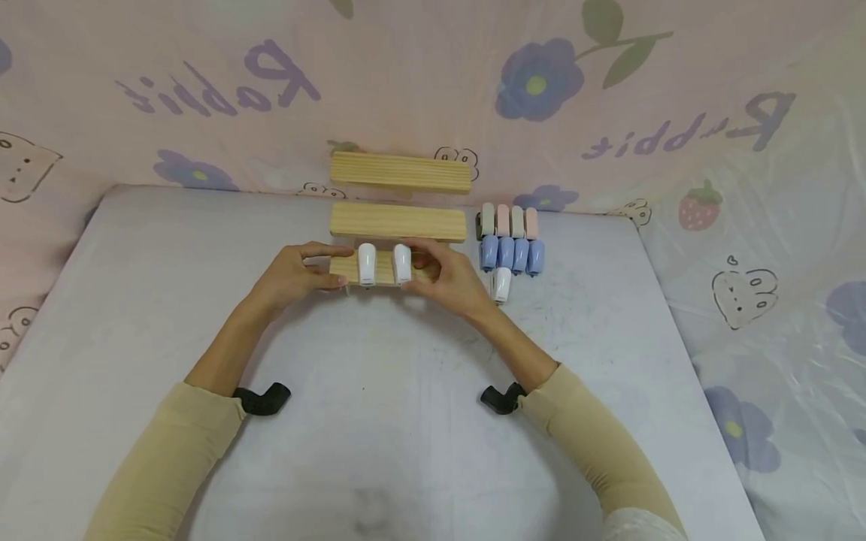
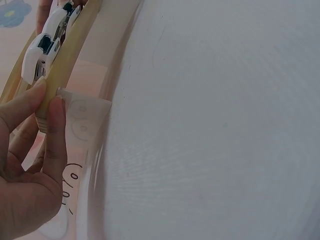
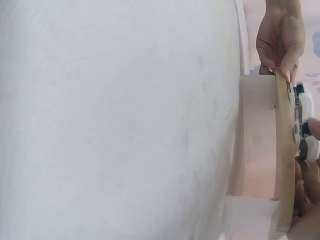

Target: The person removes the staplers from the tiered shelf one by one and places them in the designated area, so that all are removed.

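Note:
Two white mini staplers stand side by side on the lowest wooden board of a stepped stand. My left hand pinches that board's left end, thumb at the front edge; the left wrist view shows the fingers around the board's end. My right hand holds the right-hand white stapler between thumb and fingers, at the board's surface. In the right wrist view the board rests above pale upright supports. The board's right end is partly hidden by my right hand.
Two more wooden boards rise behind. To the right stand rows of mini staplers: green and pink, blue, and one white stapler in front. A patterned curtain hangs behind the white table.

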The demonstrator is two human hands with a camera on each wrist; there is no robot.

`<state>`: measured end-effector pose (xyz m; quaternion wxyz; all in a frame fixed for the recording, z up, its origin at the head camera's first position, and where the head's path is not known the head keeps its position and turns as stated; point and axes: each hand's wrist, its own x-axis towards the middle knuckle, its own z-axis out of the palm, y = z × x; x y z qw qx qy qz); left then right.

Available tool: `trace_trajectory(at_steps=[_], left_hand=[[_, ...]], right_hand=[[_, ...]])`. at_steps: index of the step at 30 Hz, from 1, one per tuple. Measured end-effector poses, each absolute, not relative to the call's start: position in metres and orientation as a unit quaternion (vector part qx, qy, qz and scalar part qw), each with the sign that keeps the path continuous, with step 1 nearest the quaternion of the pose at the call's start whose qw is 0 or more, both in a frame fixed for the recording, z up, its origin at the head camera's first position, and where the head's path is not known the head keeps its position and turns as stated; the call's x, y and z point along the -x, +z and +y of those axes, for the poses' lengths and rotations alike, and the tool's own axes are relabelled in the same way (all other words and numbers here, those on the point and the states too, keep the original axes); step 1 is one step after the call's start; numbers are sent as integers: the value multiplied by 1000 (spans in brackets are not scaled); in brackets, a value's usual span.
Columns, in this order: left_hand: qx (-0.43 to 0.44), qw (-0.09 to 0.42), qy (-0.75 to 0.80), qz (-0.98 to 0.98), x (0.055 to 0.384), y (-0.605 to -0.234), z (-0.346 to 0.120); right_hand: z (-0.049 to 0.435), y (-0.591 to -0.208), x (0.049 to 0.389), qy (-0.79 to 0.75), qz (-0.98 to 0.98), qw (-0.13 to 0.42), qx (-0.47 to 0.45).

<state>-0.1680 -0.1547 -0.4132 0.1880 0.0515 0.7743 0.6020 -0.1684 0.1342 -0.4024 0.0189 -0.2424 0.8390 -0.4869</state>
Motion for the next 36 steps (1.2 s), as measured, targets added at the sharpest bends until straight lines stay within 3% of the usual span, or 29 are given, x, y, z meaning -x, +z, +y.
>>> trace_trajectory(at_steps=[8,26,36], left_hand=[[-49,195,593,780,168,-412,-153],[-49,193,598,776,168,-412,-153],[-48,194,586,785,167,-411,-155]], right_hand=[[134,-405,166,-476,843,-23,250],[156,-397,157,-510,830,15,223],[181,-397,157,-496,836,-10,235]])
